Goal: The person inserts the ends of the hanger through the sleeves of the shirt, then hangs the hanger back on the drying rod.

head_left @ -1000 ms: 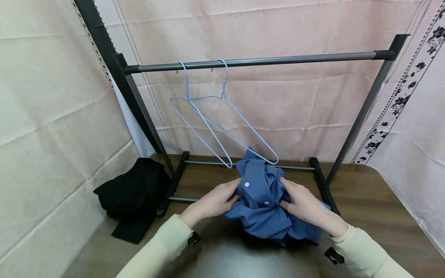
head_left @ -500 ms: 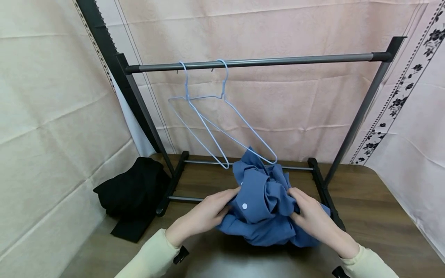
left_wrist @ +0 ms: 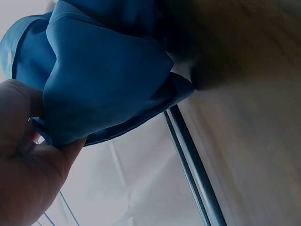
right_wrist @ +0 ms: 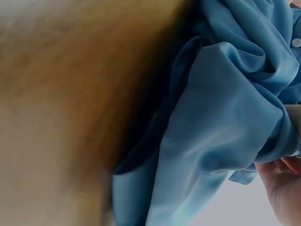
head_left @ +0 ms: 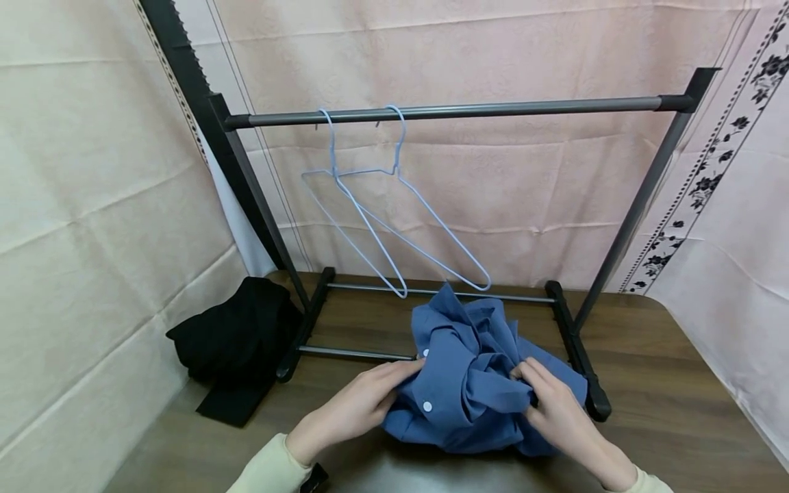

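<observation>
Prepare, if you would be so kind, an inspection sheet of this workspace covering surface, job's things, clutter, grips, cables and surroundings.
Surface: wood-grain table, curtained around.
Job's things: blue garment, crumpled, two white buttons showing in the head view.
Clutter: black cloth, heaped beside the rack's left foot.
Grips: left grip and right grip each pinch the garment.
Cables: nothing seen.
Surroundings: black rack with two light-blue hangers on its bar; pale curtains.

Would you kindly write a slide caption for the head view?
Left hand and right hand hold a crumpled blue garment; two bare hangers hang behind it.
</observation>
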A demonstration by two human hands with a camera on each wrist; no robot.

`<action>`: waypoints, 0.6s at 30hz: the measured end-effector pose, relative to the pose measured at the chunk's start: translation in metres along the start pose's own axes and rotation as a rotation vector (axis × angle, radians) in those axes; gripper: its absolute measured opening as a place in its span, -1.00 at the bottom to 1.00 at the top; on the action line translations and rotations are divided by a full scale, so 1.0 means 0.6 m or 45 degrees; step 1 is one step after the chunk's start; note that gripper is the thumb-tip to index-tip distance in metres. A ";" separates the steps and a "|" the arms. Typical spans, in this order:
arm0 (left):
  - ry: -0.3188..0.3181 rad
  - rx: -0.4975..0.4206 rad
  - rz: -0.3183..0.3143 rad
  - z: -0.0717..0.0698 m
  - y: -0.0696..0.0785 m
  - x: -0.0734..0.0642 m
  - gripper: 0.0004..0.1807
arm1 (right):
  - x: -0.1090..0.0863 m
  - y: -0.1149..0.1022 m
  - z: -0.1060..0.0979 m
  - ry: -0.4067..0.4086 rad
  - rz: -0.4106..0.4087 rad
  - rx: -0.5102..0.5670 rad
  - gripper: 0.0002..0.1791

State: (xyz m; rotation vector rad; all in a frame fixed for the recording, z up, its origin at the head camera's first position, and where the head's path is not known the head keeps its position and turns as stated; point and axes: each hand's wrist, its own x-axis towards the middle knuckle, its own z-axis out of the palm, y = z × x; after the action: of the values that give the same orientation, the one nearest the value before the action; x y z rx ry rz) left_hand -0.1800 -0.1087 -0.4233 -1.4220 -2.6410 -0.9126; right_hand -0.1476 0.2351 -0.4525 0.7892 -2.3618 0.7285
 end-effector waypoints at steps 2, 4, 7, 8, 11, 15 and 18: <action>0.013 -0.007 0.000 0.004 -0.002 -0.002 -0.23 | -0.004 0.002 0.005 0.003 0.000 0.002 -0.31; 0.019 -0.001 -0.003 0.009 -0.004 -0.003 -0.21 | -0.009 0.004 0.011 0.005 0.003 0.002 -0.33; 0.017 0.023 0.002 0.018 -0.007 -0.004 -0.20 | -0.012 0.006 0.019 0.011 0.007 -0.002 -0.40; 0.017 0.037 0.010 0.021 -0.008 -0.003 -0.20 | -0.012 0.006 0.022 0.011 0.010 -0.003 -0.42; 0.001 0.074 0.037 0.031 -0.011 0.000 -0.19 | -0.008 0.008 0.028 -0.001 0.012 -0.010 -0.48; -0.058 0.135 0.093 0.046 -0.012 0.008 -0.20 | -0.007 0.010 0.031 -0.049 0.027 -0.022 -0.47; -0.127 0.181 0.127 0.060 -0.013 0.008 -0.23 | -0.006 0.010 0.030 -0.153 0.078 -0.015 -0.45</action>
State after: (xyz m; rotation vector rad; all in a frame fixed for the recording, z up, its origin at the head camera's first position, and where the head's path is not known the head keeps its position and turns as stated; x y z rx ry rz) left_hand -0.1797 -0.0906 -0.4556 -1.5864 -2.6149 -0.6472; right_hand -0.1546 0.2293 -0.4693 0.7778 -2.5055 0.7092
